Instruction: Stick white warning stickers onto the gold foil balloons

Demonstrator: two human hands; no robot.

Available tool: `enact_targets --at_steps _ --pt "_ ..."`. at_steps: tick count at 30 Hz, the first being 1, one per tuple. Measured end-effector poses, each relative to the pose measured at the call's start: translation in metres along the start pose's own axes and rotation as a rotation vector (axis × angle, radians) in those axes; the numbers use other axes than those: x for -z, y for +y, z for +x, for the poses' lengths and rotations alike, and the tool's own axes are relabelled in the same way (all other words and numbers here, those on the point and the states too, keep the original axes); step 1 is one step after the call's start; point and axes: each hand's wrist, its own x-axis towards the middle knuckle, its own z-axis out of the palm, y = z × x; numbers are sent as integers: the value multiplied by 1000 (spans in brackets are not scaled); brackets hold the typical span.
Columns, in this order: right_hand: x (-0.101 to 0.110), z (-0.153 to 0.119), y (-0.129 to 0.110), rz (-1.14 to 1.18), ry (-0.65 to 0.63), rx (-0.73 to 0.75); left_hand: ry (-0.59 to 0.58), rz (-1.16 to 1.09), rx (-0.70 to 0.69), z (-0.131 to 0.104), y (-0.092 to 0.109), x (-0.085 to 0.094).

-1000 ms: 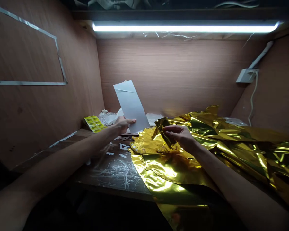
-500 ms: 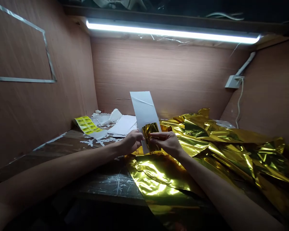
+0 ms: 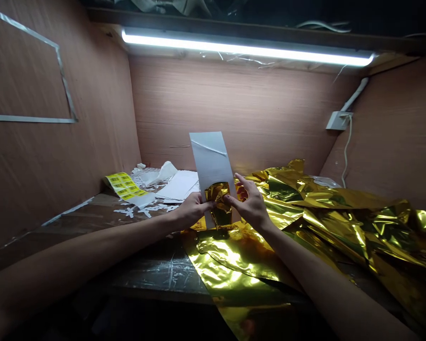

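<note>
An upright white card strip (image 3: 210,156), leaning slightly left, stands before me with a diagonal crease near its top. A crumpled piece of gold foil (image 3: 220,215) lies against its lower front. My left hand (image 3: 190,210) grips the card's left edge, its thumb pressing on the foil. On the right side, my right hand (image 3: 251,204) has its thumb tip touching the foil, while its index finger stretches up apart from it. More gold shows between that hand and the card. The card partly hides the left fingers behind it.
Large wrinkled gold foil sheets (image 3: 341,222) cover the right side and hang over the front edge. On the left lie a yellow label sheet (image 3: 126,185), white paper sheets (image 3: 181,184) and white scraps (image 3: 128,211). A tube light (image 3: 248,49) runs above.
My right index finger has lifted off the foil and spread upward, leaving the thumb on it. The foil on the card looks more crumpled. My view has shifted slightly.
</note>
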Motion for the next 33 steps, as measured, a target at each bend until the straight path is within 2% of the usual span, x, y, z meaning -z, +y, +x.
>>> enact_targets --at_steps 3,5,8,14,18,21,24,28,30,33 --pt "-1 3 3 346 -188 -147 -64 -34 21 0 -3 1" --pt "-2 3 2 546 -267 -213 -85 -39 34 -1 -5 2" --pt "-4 2 0 645 -240 -266 -82 -8 55 -1 -7 4" --pt "-5 1 1 646 -213 -296 -35 37 63 1 -7 5" --pt "2 11 4 729 -165 -291 -72 11 98 -3 0 -1" --pt "9 18 7 771 -143 -287 -106 -45 181 -8 5 -7" --pt "15 20 10 736 -165 -280 -108 -114 253 -10 5 -10" --pt "20 18 12 609 -161 -252 -94 -164 277 -8 5 -7" --pt "22 16 11 479 -156 -162 -57 -189 267 -6 8 -6" --pt "25 10 5 144 -213 121 -9 -212 239 -4 15 -5"
